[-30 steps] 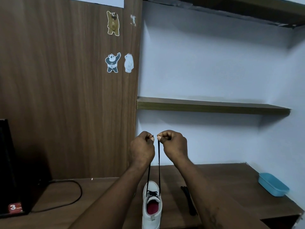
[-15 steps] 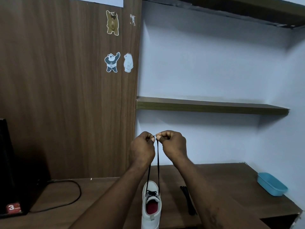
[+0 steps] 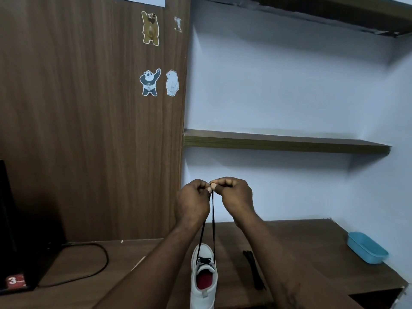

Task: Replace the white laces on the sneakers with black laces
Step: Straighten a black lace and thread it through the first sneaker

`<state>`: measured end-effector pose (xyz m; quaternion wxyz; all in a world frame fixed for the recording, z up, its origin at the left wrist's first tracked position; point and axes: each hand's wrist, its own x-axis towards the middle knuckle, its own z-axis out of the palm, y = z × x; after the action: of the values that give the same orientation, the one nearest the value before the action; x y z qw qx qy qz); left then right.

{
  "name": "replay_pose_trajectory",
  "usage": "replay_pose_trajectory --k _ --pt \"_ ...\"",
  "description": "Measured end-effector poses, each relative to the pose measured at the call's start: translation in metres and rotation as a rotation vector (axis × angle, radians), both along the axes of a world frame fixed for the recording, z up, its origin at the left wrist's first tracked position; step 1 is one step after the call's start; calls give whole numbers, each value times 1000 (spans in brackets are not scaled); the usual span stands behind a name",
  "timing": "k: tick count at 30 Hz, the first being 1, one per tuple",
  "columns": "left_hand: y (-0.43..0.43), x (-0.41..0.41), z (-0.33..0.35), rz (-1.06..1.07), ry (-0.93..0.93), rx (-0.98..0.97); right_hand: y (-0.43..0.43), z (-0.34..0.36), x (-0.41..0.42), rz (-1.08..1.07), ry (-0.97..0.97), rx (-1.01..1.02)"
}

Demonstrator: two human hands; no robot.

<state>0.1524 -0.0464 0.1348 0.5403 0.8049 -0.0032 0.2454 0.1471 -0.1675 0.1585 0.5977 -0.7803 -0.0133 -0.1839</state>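
A white sneaker (image 3: 204,284) with a red lining stands on the brown desk (image 3: 301,246), toe pointing away from me. A black lace (image 3: 213,221) is threaded through its eyelets, and both ends run straight up from it. My left hand (image 3: 192,202) pinches one end and my right hand (image 3: 235,195) pinches the other, both raised well above the shoe. The two hands touch at the fingertips, so the lace ends meet. A second black lace (image 3: 254,273) lies folded on the desk to the right of the sneaker.
A light blue plastic tray (image 3: 366,247) sits at the desk's right edge. A black device (image 3: 17,241) with a black cable (image 3: 89,270) occupies the left side. A wooden shelf (image 3: 285,142) juts from the wall above my hands, beside a wood panel with bear stickers.
My hands have drawn slightly closer together, so the two lace ends now meet at the top. The sneaker has not moved.
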Motion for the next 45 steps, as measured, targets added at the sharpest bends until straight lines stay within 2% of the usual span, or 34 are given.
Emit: replay_pose_trajectory --k 3,6,10,15,20,23,26,29,31,34,38,41,43,45 --pt "0 -2 -2 22 -34 36 -1 1 -5 66 37 88" --pt "1 -6 -6 70 -90 90 -3 2 -8 120 53 64" --pt "-2 -9 -11 79 -185 60 -10 1 -8 161 84 31" --pt "-7 -7 -16 58 -214 87 -12 -3 -5 173 99 40" --pt "-10 1 -42 -233 -26 47 -12 -9 -6 150 39 137" --pt "-10 2 -66 -368 82 59 -13 -8 -4 98 6 122" --pt "-8 8 -88 -407 154 61 -15 -5 -7 109 -50 119" --pt "-7 12 -108 -381 271 220 -18 -9 -16 149 -52 171" --pt "-4 16 -115 -323 255 307 -19 -15 -23 170 -34 194" --pt "7 26 -111 -225 216 432 -22 -33 -27 171 11 228" --pt "12 37 -95 -260 286 635 -30 -72 -26 158 165 263" --pt "13 39 -85 -322 349 604 -27 -104 -26 175 314 277" --pt "16 38 -80 -377 378 555 -23 -123 -24 170 381 167" --pt "18 36 -73 -425 382 602 -19 -133 -22 178 439 64"
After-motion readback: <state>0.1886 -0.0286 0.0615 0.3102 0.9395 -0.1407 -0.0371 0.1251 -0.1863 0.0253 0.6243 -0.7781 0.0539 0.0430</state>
